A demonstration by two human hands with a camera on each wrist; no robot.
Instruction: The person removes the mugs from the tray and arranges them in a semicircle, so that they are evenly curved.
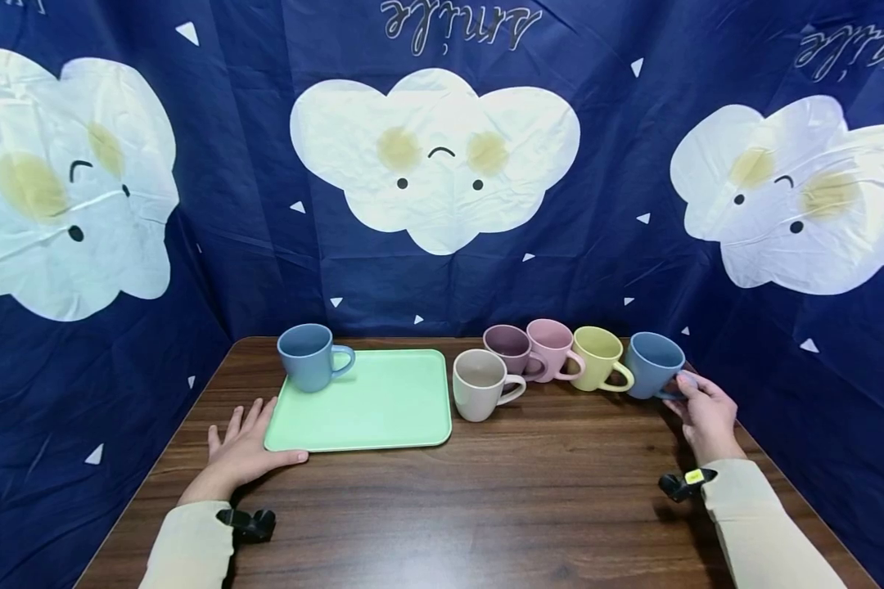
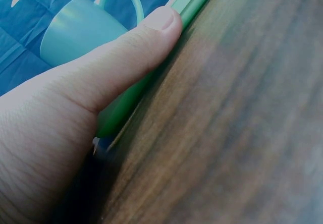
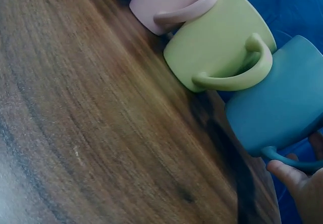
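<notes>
At the right end of a row of mugs, my right hand (image 1: 707,415) pinches the handle of a blue mug (image 1: 651,364). In the right wrist view the thumb lies against that mug's handle (image 3: 295,163). My left hand (image 1: 246,446) rests at the left front corner of a light green tray (image 1: 368,413), fingers spread and straight, thumb along the front rim. A second blue mug (image 1: 309,360) stands upright on the tray's back left corner, its handle turned right. The left wrist view shows the thumb (image 2: 136,42) in front of that mug (image 2: 86,30).
A yellow mug (image 1: 595,358), a pink mug (image 1: 548,348) and a purple mug (image 1: 508,348) stand in line left of the held mug. A beige mug (image 1: 477,388) stands nearer, just right of the tray. Behind the wooden table (image 1: 486,499) hangs a blue curtain (image 1: 442,294).
</notes>
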